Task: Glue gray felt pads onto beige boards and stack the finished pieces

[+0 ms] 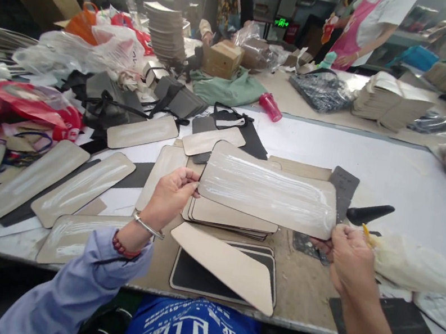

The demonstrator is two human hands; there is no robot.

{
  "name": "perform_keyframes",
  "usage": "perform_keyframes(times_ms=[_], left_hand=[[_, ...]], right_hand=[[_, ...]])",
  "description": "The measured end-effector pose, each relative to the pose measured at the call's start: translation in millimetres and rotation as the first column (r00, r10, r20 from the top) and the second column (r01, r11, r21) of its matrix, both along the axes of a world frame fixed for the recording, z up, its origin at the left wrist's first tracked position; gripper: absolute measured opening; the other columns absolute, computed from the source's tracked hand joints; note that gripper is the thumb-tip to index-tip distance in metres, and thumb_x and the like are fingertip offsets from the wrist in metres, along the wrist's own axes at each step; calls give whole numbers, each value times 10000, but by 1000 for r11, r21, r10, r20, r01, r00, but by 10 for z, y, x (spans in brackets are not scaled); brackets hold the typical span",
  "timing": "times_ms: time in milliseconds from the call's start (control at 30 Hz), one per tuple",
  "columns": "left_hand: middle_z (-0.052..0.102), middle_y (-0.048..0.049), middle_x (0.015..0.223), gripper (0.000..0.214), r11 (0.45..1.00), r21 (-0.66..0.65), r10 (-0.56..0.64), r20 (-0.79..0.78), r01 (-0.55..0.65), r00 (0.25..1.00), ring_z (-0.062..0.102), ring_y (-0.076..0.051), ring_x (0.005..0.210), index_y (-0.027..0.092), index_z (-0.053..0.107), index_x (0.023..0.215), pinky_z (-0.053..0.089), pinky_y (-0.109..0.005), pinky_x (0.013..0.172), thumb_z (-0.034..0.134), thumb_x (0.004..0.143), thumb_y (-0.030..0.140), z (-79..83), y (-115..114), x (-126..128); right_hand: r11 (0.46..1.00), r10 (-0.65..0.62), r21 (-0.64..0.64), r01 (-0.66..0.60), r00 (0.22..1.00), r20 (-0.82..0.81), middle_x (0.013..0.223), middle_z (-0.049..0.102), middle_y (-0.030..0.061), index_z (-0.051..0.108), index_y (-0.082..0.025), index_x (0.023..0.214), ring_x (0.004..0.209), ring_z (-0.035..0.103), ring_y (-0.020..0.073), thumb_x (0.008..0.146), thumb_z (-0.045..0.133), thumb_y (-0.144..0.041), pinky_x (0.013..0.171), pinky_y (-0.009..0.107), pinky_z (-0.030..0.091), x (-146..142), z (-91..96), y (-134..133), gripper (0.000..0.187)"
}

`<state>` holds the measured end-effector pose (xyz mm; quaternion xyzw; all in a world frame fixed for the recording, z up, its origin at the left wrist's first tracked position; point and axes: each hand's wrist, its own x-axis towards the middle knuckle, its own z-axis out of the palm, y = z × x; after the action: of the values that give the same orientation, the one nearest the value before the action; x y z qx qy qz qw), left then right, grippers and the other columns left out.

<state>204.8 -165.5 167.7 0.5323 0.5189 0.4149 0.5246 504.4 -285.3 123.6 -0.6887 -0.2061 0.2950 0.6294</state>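
Note:
Between my two hands a long beige panel [268, 189] with rounded corners is held up, its face streaked with wet white glue. My left hand [171, 195] pinches its left edge. The lower right corner is gripped by my right hand [349, 254], which also seems to have a yellow-tipped item near the thumb. Under the panel lies a stack of beige panels [236, 216]. Closer to me, a beige panel [232, 265] rests askew over black panels [197, 271]. Several glue-streaked panels [82, 189] are spread to the left.
A black handle [369, 214] and a pale cloth bundle [412, 264] lie on the right. Plastic bags [93, 48] crowd the left, and a pink bottle [270, 106] lies behind. Across the table are a cardboard box [223, 58], a person [229, 2] and a person in a pink apron [361, 28].

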Motion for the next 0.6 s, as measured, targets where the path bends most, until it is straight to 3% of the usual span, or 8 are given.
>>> perform_keyframes(times_ms=[133,333,500,600], left_hand=[[578,38,592,206,988,-152,19,-14,-21,1000,563,-94,504,133,549,752,440,-222,529,614,591,244,-315,-2,-75],[577,37,630,144,971,-227,62,-76,-77,995,565,-91,484,143,546,730,430,-218,508,594,604,194,-854,47,-109],[551,42,578,91,927,-321,125,-225,-194,966,536,-88,452,157,524,681,437,-217,495,521,638,77,-1385,91,-56],[558,33,586,107,917,-331,139,-257,-222,956,534,-88,473,157,540,681,466,-227,535,496,660,62,-1586,68,-61]], right_hand=[[996,32,-81,-33,999,-19,739,546,-15,507,-220,780,595,548,118,692,601,-380,439,220,499,-18,-325,-11,205],[983,65,-171,-60,998,24,767,529,-14,488,-197,782,633,542,124,693,566,-410,480,246,511,-49,-754,69,243],[911,213,-391,-132,962,169,735,558,11,491,-189,792,604,552,137,746,417,-396,487,260,483,-37,-1236,206,225],[880,246,-457,-128,946,210,697,561,25,512,-181,790,597,547,150,754,387,-359,555,293,475,-37,-1354,103,221]])
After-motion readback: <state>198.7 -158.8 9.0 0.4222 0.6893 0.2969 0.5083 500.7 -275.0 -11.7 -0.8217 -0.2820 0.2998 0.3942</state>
